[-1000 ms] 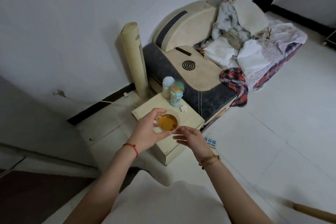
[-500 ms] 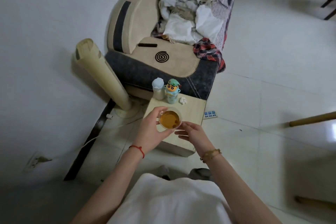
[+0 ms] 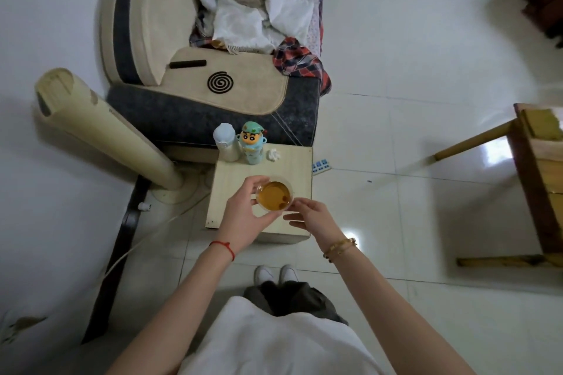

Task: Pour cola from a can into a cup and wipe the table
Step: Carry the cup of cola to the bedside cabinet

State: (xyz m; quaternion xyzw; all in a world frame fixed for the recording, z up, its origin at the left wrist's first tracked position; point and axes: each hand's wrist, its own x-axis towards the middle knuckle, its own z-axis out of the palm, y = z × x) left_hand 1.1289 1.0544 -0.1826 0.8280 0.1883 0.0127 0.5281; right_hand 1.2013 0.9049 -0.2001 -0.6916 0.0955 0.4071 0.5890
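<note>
A clear cup [image 3: 275, 196] holding amber liquid is over the small pale wooden table [image 3: 300, 167]. My left hand [image 3: 243, 215] grips the cup round its left side, fingers curled on the rim. At the cup's lower right edge my right hand [image 3: 312, 216] has its fingers loosely extended, the fingertips touching or nearly touching the cup. A crumpled white tissue [image 3: 273, 155] lies at the table's far edge. No can is in view.
A white bottle [image 3: 226, 146] and a cartoon-figure bottle [image 3: 253, 143] stand at the table's far left. A tower fan [image 3: 100, 128] leans at left, a sofa [image 3: 213, 79] piled with clothes lies behind, and wooden furniture [image 3: 539, 179] is at right.
The camera has tilted down and swung, so the table and my feet now show from above. Both hands have stayed at the cup.
</note>
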